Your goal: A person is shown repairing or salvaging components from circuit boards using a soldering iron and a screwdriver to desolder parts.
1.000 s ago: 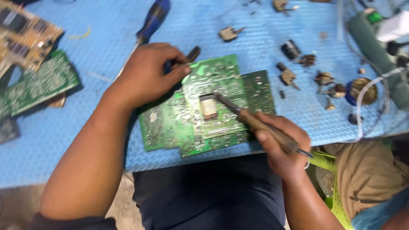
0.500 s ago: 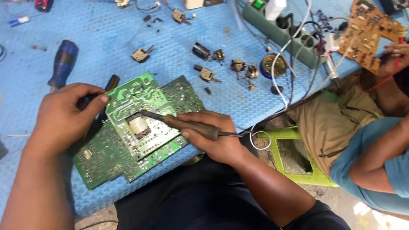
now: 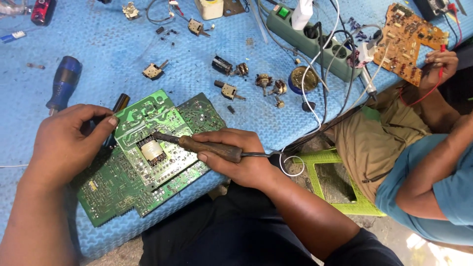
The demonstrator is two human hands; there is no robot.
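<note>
A stack of green circuit boards (image 3: 148, 172) lies on the blue mat (image 3: 98, 59) in front of me. On the top board sits a small transformer (image 3: 152, 151). My right hand (image 3: 236, 157) grips a soldering iron with a brown wooden handle (image 3: 209, 148); its tip rests on the board just beside the transformer. My left hand (image 3: 69, 140) presses on the left edge of the top board, and a dark tool (image 3: 118, 106) is pinched under its fingers.
A blue-handled screwdriver (image 3: 64, 81) lies at the left. Loose electronic parts (image 3: 231, 66), a solder tin (image 3: 303, 79) and a green power strip (image 3: 315, 42) with cables lie further back. At the right another person (image 3: 428, 162) holds a brown circuit board (image 3: 404, 37).
The view has swung left and up, bringing the seated person and the power strip into sight. My hands keep their hold; the iron's tip stays at the transformer.
</note>
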